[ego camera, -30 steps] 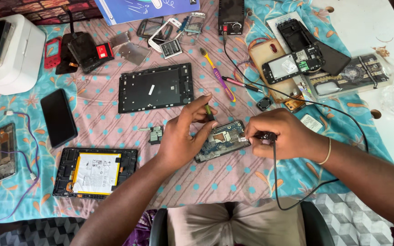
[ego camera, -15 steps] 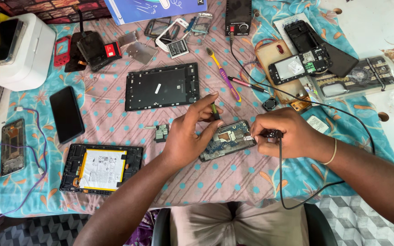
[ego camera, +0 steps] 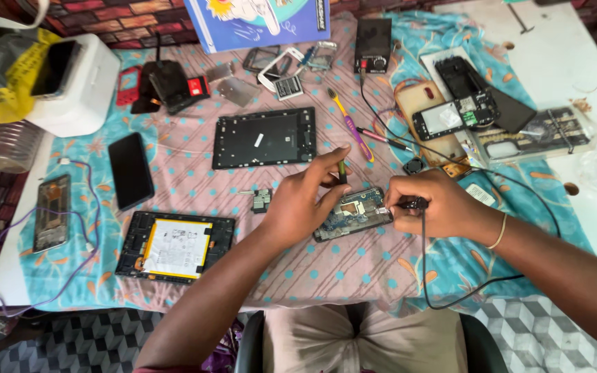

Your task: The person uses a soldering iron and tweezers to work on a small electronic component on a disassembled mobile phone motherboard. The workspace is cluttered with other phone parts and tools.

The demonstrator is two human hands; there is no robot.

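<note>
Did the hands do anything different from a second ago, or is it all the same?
Almost the same. The left hand still pinches a thin dark tool over the opened phone board, and the right hand still holds the corded tool at its edge. Nothing was picked up or let go. Only the head camera shifted a little.

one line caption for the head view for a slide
Left hand steadies an opened phone circuit board while right hand applies a black corded tool.
</note>
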